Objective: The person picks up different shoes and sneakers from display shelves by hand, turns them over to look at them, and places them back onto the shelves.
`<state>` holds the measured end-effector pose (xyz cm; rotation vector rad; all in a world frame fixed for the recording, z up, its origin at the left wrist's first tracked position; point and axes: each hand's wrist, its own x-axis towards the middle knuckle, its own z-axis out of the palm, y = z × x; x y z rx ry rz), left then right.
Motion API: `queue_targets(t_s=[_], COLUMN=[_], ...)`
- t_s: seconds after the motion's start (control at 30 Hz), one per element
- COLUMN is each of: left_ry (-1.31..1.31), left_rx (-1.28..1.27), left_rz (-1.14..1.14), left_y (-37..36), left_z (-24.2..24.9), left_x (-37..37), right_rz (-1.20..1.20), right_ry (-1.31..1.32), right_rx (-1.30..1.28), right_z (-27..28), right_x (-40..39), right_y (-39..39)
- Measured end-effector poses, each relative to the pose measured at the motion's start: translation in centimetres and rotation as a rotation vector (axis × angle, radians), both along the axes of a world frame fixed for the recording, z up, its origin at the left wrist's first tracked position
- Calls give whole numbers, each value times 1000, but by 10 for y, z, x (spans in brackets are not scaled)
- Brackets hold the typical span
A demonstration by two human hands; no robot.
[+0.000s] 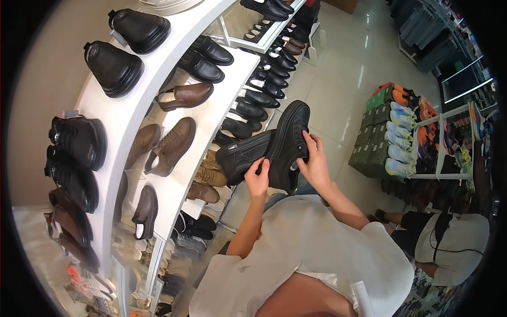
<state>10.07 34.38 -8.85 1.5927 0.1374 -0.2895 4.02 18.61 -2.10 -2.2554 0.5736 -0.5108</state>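
My left hand [257,180] is closed on a black shoe [240,157], its thumb and fingers pinching the edge. My right hand [315,165] grips a second black shoe [288,140] by its upper, near the laces and opening. Both shoes are held up in front of my chest, side by side and touching, with the second partly covering the first. Part of each hand's grip is hidden behind the shoes. Closest to my left hand on the rack are tan and brown shoes [206,193].
A curved white shelf [140,79] with black and brown shoes runs along the left. Lower shelves hold several rows of shoes. At right, green shoe boxes [369,134] stand beside bright sneakers [400,140]. Another person [449,243] is at lower right. Tiled floor [338,68] lies between.
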Motion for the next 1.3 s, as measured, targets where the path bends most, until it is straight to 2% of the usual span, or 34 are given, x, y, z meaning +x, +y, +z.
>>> queue_targets(t_s=[0.07,0.13,0.2,0.27,0.37,0.47,0.53,0.8,0.9,0.97,1.07,1.2,1.27,1.3], left_ry=[-12,0,113,123,161,174,182,186,270,251,241,255,286,263], left_rx=[-82,-58,-123,-44,-28,-16,-77,-17,-64,-240,-218,-319,-385,-362], left_rz=[-22,-47,-112,-124,-139,-128,-133,-189,-195,-125,-84,-23,12,33], left_y=[2,3,1,-6,-31,-71,-104,-238,-278,-301,-316,-312,-313,-314], left_z=[-7,-5,-9,-10,-10,-7,-7,12,14,18,16,-4,3,2], left_x=[12,24,32,42,54,65,79,112,129,144,174,220,242,251], right_rz=[65,137,249,289,380,296,264,362,312,292,283,159,57,53], right_ry=[5,2,-17,-16,20,50,-53,-204,-179,-167,-195,-201,-102,-159], right_rx=[15,37,120,129,1,-18,-51,37,139,184,193,269,379,352], right_z=[3,2,0,0,4,0,-6,6,8,13,24,32,53,51], right_x=[3,8,11,17,27,41,54,102,120,134,164,221,257,278], right_y=[-8,-20,-37,-55,-84,-113,-147,-295,-333,-353,-378,-407,-417,-422])
